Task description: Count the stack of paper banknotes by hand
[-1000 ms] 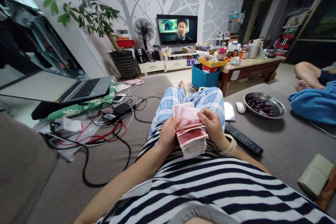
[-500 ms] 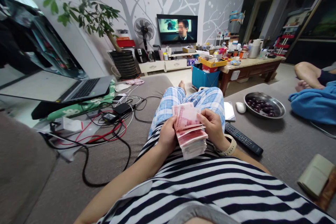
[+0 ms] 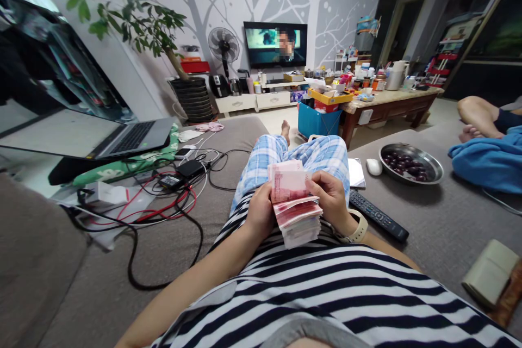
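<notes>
A thick stack of pinkish-red banknotes (image 3: 297,212) is held over my lap, its lower part fanned into layered edges. My left hand (image 3: 261,209) grips the stack along its left side, thumb on top. On the other side my right hand (image 3: 329,198) has thumb and fingers closed on the right edge of the upper notes. These upper notes stand raised and folded away from the rest. A pale watch sits on my right wrist. The fingers beneath the stack are hidden.
Right of my legs lie a remote control (image 3: 379,216), a white mouse (image 3: 373,167) and a steel bowl (image 3: 438,174) of dark round fruit. A wallet (image 3: 490,272) is at far right, near another person's bare leg (image 3: 479,114). Tangled cables (image 3: 179,201) and a laptop (image 3: 138,136) are left.
The upper notes in my hands have shifted and now stand flatter and straighter across the stack. My hands stay in nearly the same place. My foot has tilted slightly upward.
</notes>
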Demonstrator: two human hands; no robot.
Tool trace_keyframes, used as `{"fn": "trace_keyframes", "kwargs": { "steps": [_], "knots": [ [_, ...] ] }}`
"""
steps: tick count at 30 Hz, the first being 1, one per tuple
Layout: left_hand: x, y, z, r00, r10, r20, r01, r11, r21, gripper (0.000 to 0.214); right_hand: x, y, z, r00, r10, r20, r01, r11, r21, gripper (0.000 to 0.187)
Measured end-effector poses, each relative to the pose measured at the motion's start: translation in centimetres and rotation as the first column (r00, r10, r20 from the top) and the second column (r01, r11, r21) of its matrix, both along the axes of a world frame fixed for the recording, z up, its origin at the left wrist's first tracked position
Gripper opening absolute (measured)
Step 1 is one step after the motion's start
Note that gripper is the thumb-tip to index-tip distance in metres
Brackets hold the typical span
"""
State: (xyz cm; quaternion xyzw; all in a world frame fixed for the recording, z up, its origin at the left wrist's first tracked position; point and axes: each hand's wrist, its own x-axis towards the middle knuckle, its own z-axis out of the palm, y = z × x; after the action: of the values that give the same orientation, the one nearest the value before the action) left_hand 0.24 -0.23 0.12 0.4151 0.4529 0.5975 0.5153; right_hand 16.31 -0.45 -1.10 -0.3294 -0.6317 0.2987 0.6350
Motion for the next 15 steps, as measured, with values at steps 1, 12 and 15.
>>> {"fn": "trace_keyframes", "kwargs": {
  "steps": [1, 12, 15],
  "knots": [
    [-0.10, 0.12, -0.22, 1.000, -0.001, -0.012, 0.001, 1.000, 0.014, 0.016, -0.01, -0.01, 0.00, 1.000, 0.004, -0.001, -0.004, 1.000, 0.000, 0.029],
    [-0.17, -0.27, 0.28, 0.996, -0.039, -0.078, 0.046, 0.996, 0.079, 0.005, -0.04, -0.02, -0.32, 0.997, 0.072, -0.039, -0.073, 0.997, -0.023, 0.025],
    [-0.09, -0.24, 0.31, 0.998, -0.042, -0.050, 0.046, 0.996, 0.075, 0.007, -0.07, -0.05, -0.29, 0.997, 0.072, -0.041, -0.073, 0.997, -0.031, 0.026]
  ]
}}
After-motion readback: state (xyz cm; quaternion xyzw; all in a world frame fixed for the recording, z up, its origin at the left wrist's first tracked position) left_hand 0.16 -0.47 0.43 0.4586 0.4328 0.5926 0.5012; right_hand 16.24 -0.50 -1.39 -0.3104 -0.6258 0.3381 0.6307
